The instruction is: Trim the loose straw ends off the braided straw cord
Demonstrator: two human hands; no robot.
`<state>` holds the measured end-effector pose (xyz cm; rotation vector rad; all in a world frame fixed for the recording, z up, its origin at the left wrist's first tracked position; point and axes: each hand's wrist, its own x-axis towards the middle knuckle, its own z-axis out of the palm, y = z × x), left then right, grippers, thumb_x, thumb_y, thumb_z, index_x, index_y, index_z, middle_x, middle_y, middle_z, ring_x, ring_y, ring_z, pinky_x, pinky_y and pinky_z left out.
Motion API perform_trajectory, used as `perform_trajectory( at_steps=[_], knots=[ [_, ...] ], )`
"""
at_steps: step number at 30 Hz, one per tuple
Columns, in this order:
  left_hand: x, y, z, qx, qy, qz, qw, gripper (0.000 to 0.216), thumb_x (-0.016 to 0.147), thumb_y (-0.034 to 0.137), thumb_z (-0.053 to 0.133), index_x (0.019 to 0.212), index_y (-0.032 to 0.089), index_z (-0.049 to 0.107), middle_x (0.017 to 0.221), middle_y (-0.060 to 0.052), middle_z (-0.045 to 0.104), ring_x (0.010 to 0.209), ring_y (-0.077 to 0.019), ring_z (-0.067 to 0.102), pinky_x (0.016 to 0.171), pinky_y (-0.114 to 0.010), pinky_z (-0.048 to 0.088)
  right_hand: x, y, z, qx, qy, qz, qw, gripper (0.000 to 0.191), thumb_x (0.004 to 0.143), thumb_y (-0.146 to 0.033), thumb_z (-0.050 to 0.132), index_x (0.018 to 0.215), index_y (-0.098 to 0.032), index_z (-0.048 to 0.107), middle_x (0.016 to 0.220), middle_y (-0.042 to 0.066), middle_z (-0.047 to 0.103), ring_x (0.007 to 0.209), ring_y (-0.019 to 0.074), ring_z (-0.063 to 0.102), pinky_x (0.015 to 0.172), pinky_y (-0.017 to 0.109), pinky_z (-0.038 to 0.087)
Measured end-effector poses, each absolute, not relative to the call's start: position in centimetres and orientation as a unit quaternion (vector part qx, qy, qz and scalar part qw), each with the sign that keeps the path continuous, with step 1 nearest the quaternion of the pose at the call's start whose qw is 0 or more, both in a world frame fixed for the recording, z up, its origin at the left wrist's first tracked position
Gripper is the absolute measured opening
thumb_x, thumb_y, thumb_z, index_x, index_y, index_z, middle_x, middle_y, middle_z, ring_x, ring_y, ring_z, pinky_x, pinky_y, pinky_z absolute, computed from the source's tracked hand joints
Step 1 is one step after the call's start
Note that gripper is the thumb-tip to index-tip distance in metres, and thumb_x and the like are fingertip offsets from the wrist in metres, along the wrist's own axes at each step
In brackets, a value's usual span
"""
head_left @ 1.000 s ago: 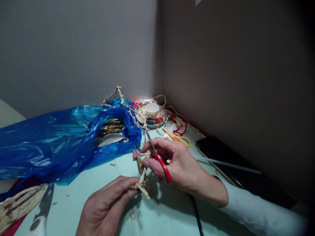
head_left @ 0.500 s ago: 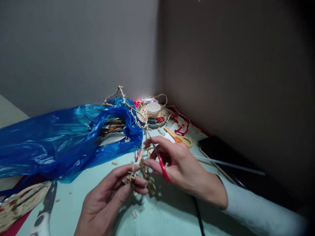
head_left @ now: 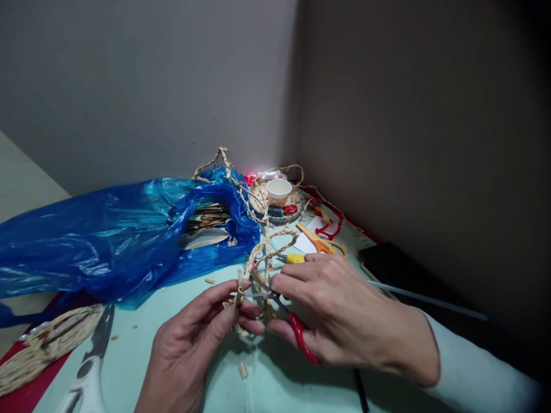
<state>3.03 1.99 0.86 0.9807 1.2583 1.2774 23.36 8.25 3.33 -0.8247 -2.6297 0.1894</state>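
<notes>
My left hand (head_left: 200, 338) pinches the knotted end of a braided straw cord (head_left: 258, 249) between thumb and fingers. In my right hand (head_left: 327, 312) is a small pair of red-handled scissors (head_left: 302, 338), held by the loops. Their blades are parted and reach left to the straw at my left fingertips. Loops of the cord rise behind both hands and run back toward the woven tray. Part of the knot is hidden by my left fingers.
A blue plastic bag (head_left: 142, 241) of dried husks lies at left. White-handled scissors (head_left: 88, 378) and a woven straw piece (head_left: 51, 347) lie front left. Behind are a woven tray (head_left: 258, 198) with a white cup (head_left: 279, 189), and orange scissors (head_left: 322, 244). A dark device (head_left: 396, 269) lies right.
My right hand has turned, and the scissors' blades now point left at the straw, parted. The braided loop shows more fully. The whole view has shifted slightly.
</notes>
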Motion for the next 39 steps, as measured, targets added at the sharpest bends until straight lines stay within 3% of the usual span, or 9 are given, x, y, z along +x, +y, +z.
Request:
perform_trajectory(
  at_steps=[9,15,24,28,33,39],
  knots=[
    [2.9,2.0,1.1,0.489,0.516,0.498,0.497,0.019,0.083,0.031,0.073,0.101,0.033,0.077,0.096,0.004,0.083,0.093,-0.0174,0.076,0.074,-0.014,0.059,22.7,7.5,3.0,-0.267,-0.943,0.094,0.173,0.025,0.094,-0.042,0.049,0.082,-0.020,0.054,0.072,0.000,0.060,0.056,0.0131,0.044,0.057,0.031,0.022],
    [3.5,1.4,1.1,0.467,0.540,0.519,0.470,0.015,0.078,0.030,0.076,0.093,0.031,0.080,0.089,0.004,0.084,0.087,-0.0181,0.077,0.069,-0.013,0.059,22.6,7.6,2.9,-0.255,-0.943,0.139,0.162,0.028,0.089,-0.046,0.059,0.085,-0.019,0.057,0.076,0.000,0.063,0.058,0.0132,0.048,0.056,0.029,0.024],
    [2.9,1.7,1.3,0.474,0.526,0.510,0.489,0.019,0.079,0.024,0.076,0.096,0.033,0.079,0.098,0.004,0.083,0.083,-0.0162,0.078,0.070,-0.013,0.060,22.6,7.8,2.7,-0.240,-0.944,0.138,0.177,0.029,0.088,-0.046,0.061,0.082,-0.019,0.054,0.073,-0.001,0.062,0.057,0.0126,0.048,0.056,0.028,0.026],
    [3.0,1.8,1.1,0.463,0.534,0.513,0.487,0.018,0.079,0.027,0.076,0.095,0.032,0.080,0.095,0.003,0.083,0.077,-0.0167,0.079,0.068,-0.016,0.061,22.7,7.9,2.3,-0.230,-0.944,0.144,0.187,0.029,0.091,-0.047,0.057,0.084,-0.019,0.054,0.072,-0.002,0.062,0.055,0.0119,0.048,0.058,0.028,0.029],
    [2.8,1.7,0.7,0.455,0.561,0.494,0.484,0.019,0.079,0.032,0.076,0.098,0.029,0.079,0.099,0.002,0.082,0.089,-0.0189,0.077,0.073,-0.017,0.061,22.6,7.9,2.1,-0.236,-0.946,0.134,0.179,0.032,0.095,-0.049,0.051,0.086,-0.019,0.058,0.069,0.000,0.063,0.055,0.0134,0.051,0.055,0.030,0.026],
    [2.4,1.7,0.7,0.451,0.571,0.490,0.481,0.020,0.080,0.032,0.076,0.099,0.027,0.078,0.093,0.001,0.083,0.086,-0.0160,0.077,0.075,-0.015,0.058,22.3,7.8,2.3,-0.263,-0.939,0.154,0.160,0.034,0.096,-0.046,0.045,0.085,-0.018,0.062,0.063,0.001,0.062,0.051,0.0136,0.046,0.052,0.029,0.026]
  ],
)
